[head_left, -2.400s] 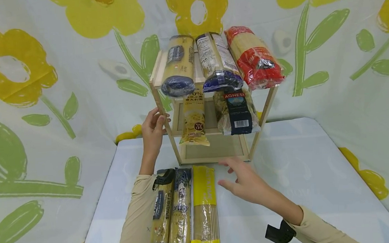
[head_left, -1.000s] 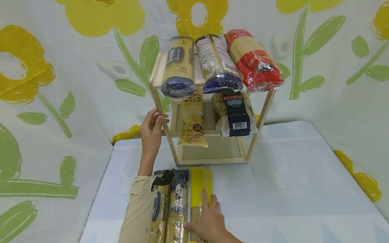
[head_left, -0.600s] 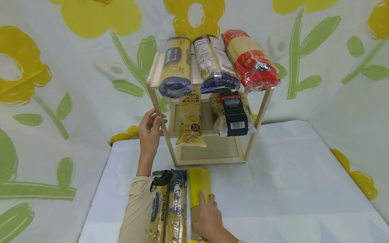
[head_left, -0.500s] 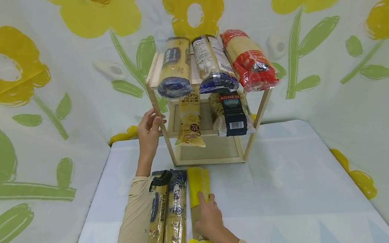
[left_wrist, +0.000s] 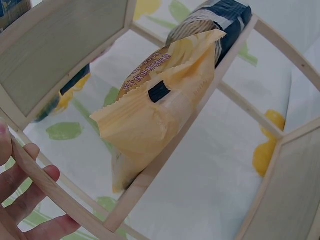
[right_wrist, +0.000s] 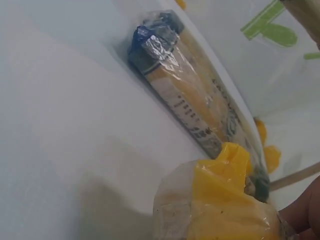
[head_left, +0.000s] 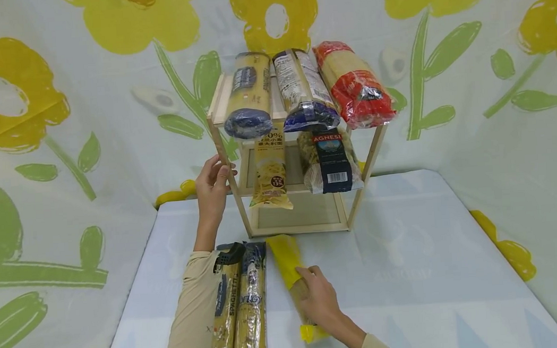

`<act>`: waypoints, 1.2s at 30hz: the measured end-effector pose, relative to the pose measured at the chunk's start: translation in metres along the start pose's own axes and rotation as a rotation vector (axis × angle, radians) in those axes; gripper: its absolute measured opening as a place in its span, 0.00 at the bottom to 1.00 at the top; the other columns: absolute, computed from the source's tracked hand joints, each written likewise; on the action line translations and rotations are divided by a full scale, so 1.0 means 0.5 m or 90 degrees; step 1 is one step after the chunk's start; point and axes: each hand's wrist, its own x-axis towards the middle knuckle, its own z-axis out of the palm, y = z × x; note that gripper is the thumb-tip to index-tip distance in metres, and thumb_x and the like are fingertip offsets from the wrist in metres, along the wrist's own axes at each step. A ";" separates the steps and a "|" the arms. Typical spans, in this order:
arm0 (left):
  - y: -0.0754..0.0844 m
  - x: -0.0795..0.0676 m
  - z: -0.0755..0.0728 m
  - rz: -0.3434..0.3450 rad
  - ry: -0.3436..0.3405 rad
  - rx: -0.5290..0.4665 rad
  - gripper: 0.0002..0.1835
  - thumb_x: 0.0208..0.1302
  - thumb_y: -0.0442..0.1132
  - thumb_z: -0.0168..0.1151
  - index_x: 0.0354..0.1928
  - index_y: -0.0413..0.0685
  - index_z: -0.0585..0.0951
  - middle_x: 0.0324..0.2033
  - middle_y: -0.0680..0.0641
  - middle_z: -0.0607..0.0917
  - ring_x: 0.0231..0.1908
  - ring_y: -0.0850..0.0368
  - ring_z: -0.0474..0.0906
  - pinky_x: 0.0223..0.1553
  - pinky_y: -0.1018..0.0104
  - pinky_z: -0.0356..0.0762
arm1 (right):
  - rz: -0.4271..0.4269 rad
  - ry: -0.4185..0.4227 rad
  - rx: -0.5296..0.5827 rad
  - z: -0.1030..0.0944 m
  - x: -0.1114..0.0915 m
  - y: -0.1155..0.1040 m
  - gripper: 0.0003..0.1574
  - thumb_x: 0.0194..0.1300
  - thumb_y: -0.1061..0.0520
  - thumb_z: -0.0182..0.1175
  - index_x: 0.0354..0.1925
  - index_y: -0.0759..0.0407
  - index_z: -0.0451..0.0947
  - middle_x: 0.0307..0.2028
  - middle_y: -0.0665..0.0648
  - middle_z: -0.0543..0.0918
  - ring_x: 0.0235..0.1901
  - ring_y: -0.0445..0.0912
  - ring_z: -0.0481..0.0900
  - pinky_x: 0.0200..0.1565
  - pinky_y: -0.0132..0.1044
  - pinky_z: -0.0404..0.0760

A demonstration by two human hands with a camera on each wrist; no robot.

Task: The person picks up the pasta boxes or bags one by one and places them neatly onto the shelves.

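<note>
My left hand (head_left: 211, 187) grips the left front post of a small wooden shelf rack (head_left: 301, 229); in the left wrist view its fingers (left_wrist: 30, 195) wrap that post. With my right hand (head_left: 320, 298) I hold a yellow-ended spaghetti packet (head_left: 286, 258) by its middle. The packet is tilted, its top end leaning left near the rack's base. In the right wrist view its yellow end (right_wrist: 225, 210) is close to the camera. Two blue-ended spaghetti packets (head_left: 227, 315) (head_left: 251, 314) lie side by side to its left, one partly under my left sleeve.
Three pasta packets, two with blue ends (head_left: 250, 96) (head_left: 304, 90) and one red (head_left: 354, 84), lie on the rack's top shelf. A yellow pasta bag (head_left: 271, 174) and a dark-labelled AGNESI bag (head_left: 332, 160) are on the middle shelf, overhanging its front. Flowered cloth hangs behind.
My right hand came down from the rack's front onto the yellow packet, gripped it, and moved it right, away from the blue-ended packets, turning it askew. My left hand stays on the post.
</note>
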 end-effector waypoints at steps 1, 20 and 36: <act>0.000 0.001 0.000 0.000 -0.001 -0.001 0.17 0.71 0.33 0.50 0.58 0.31 0.71 0.45 0.30 0.81 0.44 0.36 0.78 0.36 0.47 0.81 | -0.002 0.003 0.003 -0.006 0.001 0.003 0.44 0.36 0.80 0.55 0.56 0.63 0.75 0.46 0.63 0.75 0.30 0.47 0.73 0.16 0.28 0.61; -0.058 0.016 -0.002 0.021 0.011 -0.001 0.18 0.70 0.39 0.53 0.58 0.38 0.73 0.43 0.36 0.83 0.39 0.52 0.81 0.32 0.60 0.83 | 0.002 0.068 0.022 -0.120 0.057 0.024 0.45 0.35 0.81 0.54 0.57 0.64 0.75 0.48 0.63 0.75 0.34 0.51 0.74 0.15 0.29 0.55; -0.063 0.013 -0.005 0.021 0.015 -0.011 0.19 0.70 0.41 0.53 0.58 0.38 0.73 0.42 0.39 0.83 0.39 0.52 0.82 0.31 0.62 0.83 | -0.014 0.131 -0.030 -0.180 0.170 0.059 0.40 0.34 0.75 0.54 0.53 0.69 0.77 0.43 0.67 0.78 0.36 0.57 0.77 0.32 0.45 0.75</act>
